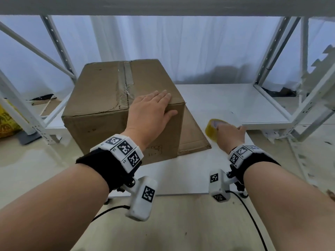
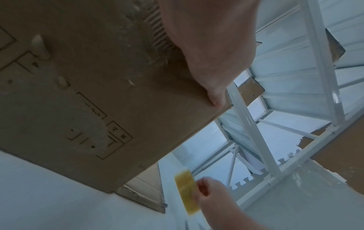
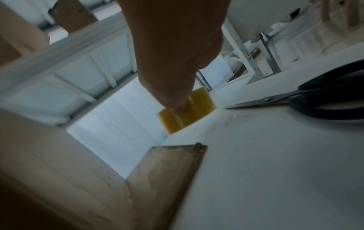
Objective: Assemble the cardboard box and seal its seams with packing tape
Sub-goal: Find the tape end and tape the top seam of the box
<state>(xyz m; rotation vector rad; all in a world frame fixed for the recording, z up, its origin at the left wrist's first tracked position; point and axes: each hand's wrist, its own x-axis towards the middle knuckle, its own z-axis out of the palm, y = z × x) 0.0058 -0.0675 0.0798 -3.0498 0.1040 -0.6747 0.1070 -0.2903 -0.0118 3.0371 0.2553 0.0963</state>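
A closed brown cardboard box [image 1: 101,98] stands on the white board, clear tape running along its top centre seam [image 1: 125,82]. My left hand [image 1: 154,109] lies flat on the box's near right top corner, fingers straight, thumb down over the front edge; in the left wrist view the thumb [image 2: 216,96] presses the box [image 2: 78,101] near its corner. To the right, my right hand [image 1: 228,133] grips a yellow roll of packing tape [image 1: 211,130] just above the board. The right wrist view shows the fingers [image 3: 177,77] pinching the tape roll [image 3: 189,110].
A flat piece of cardboard [image 1: 194,134] lies beside the box on its right. Black-handled scissors [image 3: 315,99] rest on the white board [image 1: 217,105] right of the tape. White metal shelving frames [image 1: 282,66] stand on both sides, a white curtain behind.
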